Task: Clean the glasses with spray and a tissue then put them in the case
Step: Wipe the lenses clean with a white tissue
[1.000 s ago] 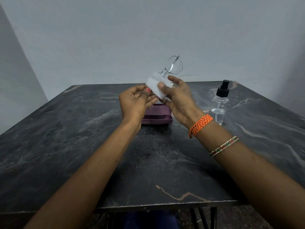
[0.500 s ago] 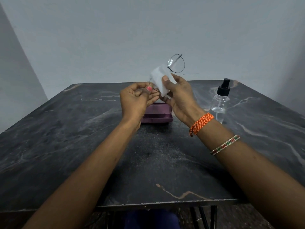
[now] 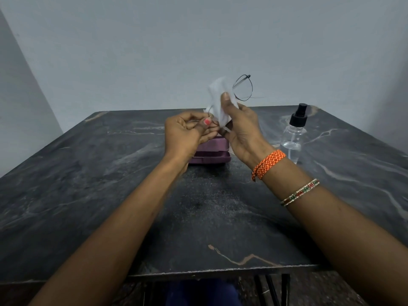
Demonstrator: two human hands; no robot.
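Glasses (image 3: 242, 87) are up in the air between our two hands, above the far middle of the table (image 3: 88, 195), so we judge ourselves to be in the wiping step. One round, thin-rimmed lens stands free at the top, to the right of the tissue (image 3: 217, 100); the other lens is hidden behind the white sheet, so we cannot see how clean either one is.

Our right hand (image 3: 241, 131) is closed on the tissue, its thumb pressing the sheet against the covered part of the frame. Our left hand (image 3: 187, 134) pinches narrowly, thumb to fingertips, on the low end of the frame, though the exact part under the fingers is too thin to make out.

As for what is done: the spray bottle (image 3: 294, 135) stands upright on the table to the right, apart from both hands, which suggests the spraying is behind us, though no wet film shows on the lens. What we judge is left: finishing the wipe on both lenses, folding the arms, opening the case (image 3: 212, 154), laying the glasses inside and closing it.

On containers: the purple case lies on the table just beyond and below our hands, partly hidden by them. Its lid looks shut, and we cannot see inside. The spray bottle is clear with a black pump top, and a little clear liquid seems to sit in its lower part.
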